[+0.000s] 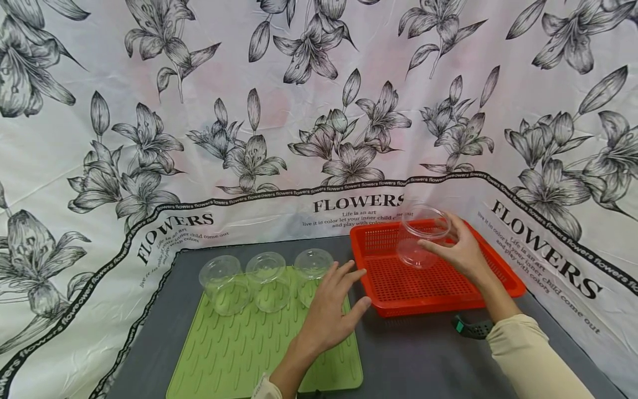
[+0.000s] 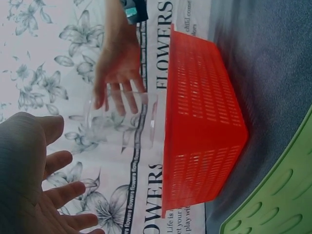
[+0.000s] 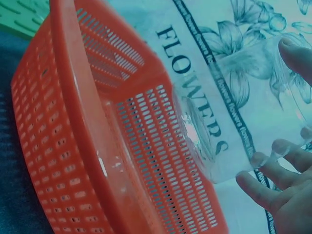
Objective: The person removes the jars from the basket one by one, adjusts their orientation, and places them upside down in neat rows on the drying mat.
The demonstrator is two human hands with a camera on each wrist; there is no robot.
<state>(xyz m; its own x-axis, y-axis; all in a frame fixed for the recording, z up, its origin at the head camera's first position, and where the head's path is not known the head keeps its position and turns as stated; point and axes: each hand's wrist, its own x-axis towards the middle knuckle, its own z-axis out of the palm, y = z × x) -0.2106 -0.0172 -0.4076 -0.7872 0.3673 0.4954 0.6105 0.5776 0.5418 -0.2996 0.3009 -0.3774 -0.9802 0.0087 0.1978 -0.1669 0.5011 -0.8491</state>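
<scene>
My right hand [image 1: 461, 249] grips a clear plastic jar [image 1: 417, 244] near its rim, above the red basket [image 1: 369, 299]. In the right wrist view the fingers and thumb wrap the side of the jar [image 3: 239, 92], its round base toward the basket. My left hand [image 1: 331, 310] holds nothing; its fingers are spread over the right edge of the green mat [image 1: 239, 354], to the left of the basket. Three more clear jars stand in a row on the far part of the mat: a left one [image 1: 224, 288], a middle one [image 1: 269, 282] and a right one [image 1: 310, 266], partly behind the left hand.
The grey table [image 1: 408, 360] carries the mat on the left and the perforated basket on the right. A white curtain [image 1: 279, 133] with printed flowers hangs round the back and sides. A dark wrist strap [image 1: 473, 328] shows by the right sleeve.
</scene>
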